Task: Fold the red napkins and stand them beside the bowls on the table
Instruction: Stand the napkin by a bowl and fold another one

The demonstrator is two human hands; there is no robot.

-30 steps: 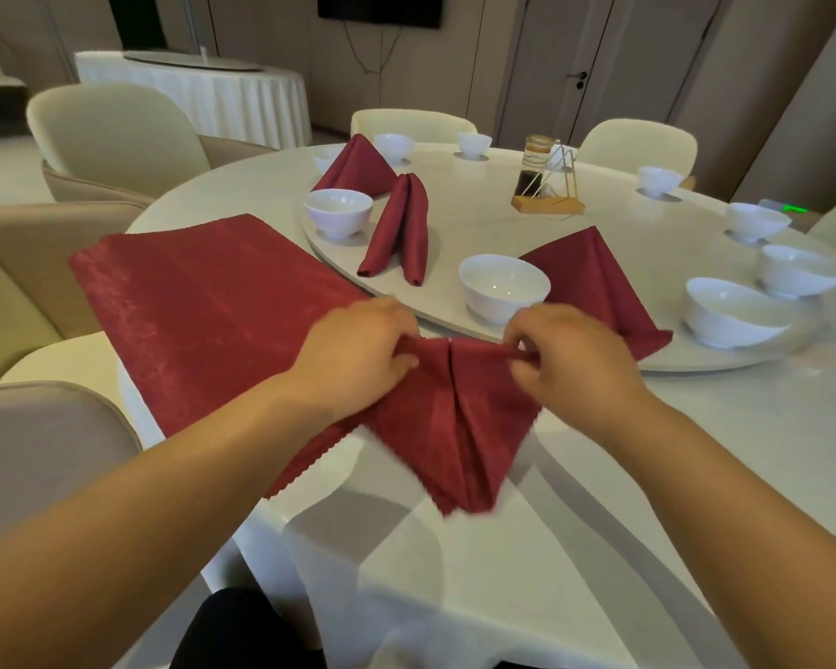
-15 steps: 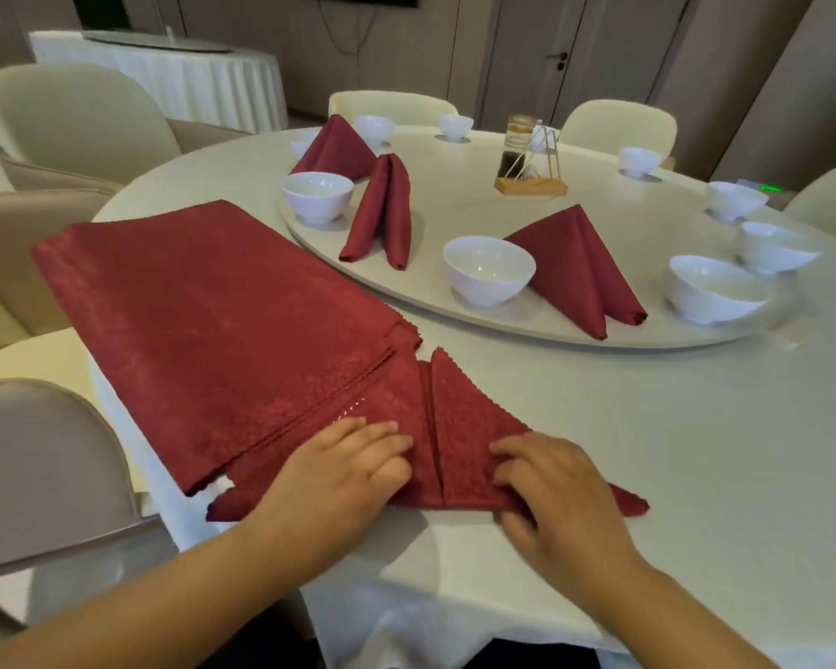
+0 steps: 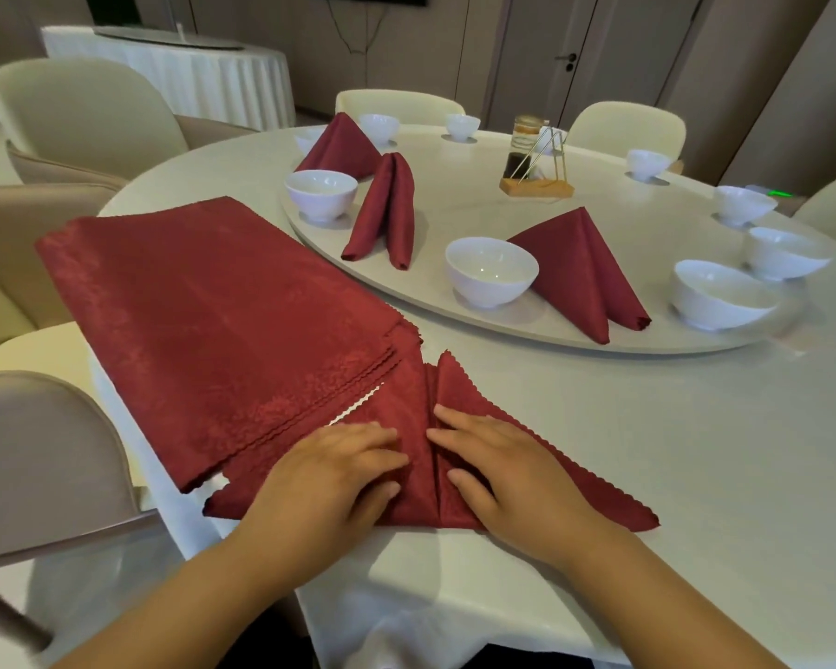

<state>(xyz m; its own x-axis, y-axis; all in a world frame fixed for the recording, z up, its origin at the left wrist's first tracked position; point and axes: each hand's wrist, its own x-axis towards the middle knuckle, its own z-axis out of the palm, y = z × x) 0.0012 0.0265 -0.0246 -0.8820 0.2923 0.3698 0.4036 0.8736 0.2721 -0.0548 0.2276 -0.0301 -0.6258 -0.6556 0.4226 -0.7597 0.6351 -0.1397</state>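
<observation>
A red napkin [image 3: 459,393] lies flat near the table's front edge, folded into a triangle with two flaps meeting at a centre seam. My left hand [image 3: 329,475] presses flat on its left flap. My right hand [image 3: 498,470] presses flat on the right flap beside the seam. A stack of unfolded red napkins [image 3: 213,321] lies to the left, overlapping the folded one's left corner. Three folded napkins stand on the turntable: one [image 3: 585,268] right of the nearest bowl [image 3: 491,270], one [image 3: 387,210] right of another bowl [image 3: 320,194], one [image 3: 341,147] further back.
Several white bowls [image 3: 720,294] ring the round turntable [image 3: 647,345]. A wooden condiment stand [image 3: 534,161] sits near its far side. Cream chairs [image 3: 68,108] surround the white-clothed table [image 3: 696,475]; one chair back [image 3: 44,456] is close at my left.
A second ago both hands held the napkin lifted, pinching its flaps together. It now lies on the table, and both hands have slid inward toward the centre seam, pressing it flat.
</observation>
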